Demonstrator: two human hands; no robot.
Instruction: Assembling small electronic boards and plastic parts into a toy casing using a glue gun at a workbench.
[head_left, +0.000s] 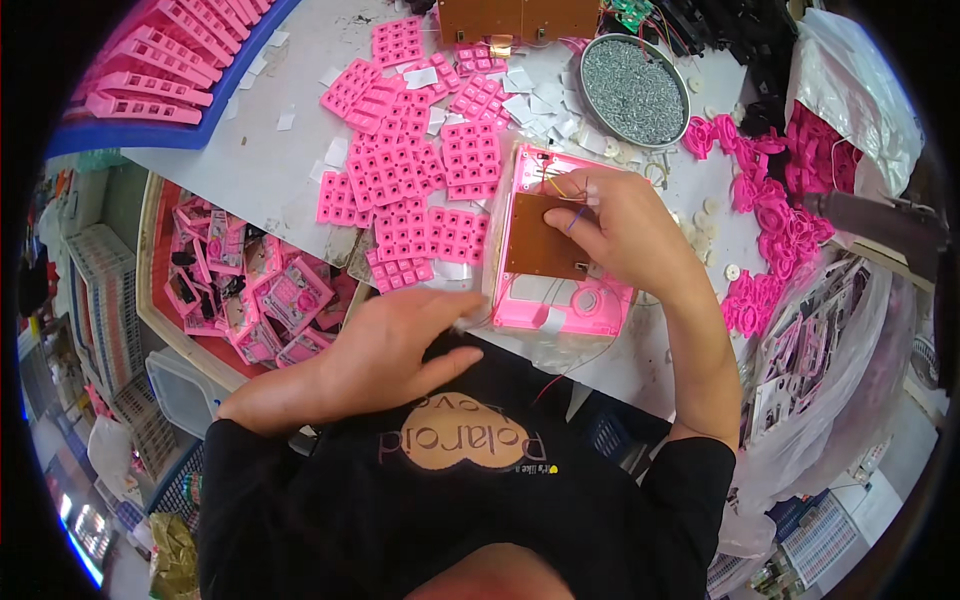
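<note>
A pink plastic casing (pixel 603 318) lies on a clear plastic bag (pixel 497 225) in front of me, with its inside facing up. A brown circuit board (pixel 540 245) sits over its middle, with thin coloured wires around it. My right hand (pixel 625 230) has its thumb on the board's face and its fingers curled at the upper edge, gripping the board there. Its fingertips are partly hidden. My left hand (pixel 405 340) is beside the casing's lower left corner, fingers stretched out and thumb apart, holding nothing I can see.
Pink keypad pieces (pixel 385 175) pile up left of the casing. A round tray of small screws (pixel 635 90) stands beyond it. Pink looped parts (pixel 770 210) lie at right. A red bin of pink toy units (pixel 155 285) and a blue crate (pixel 215 115) are at left.
</note>
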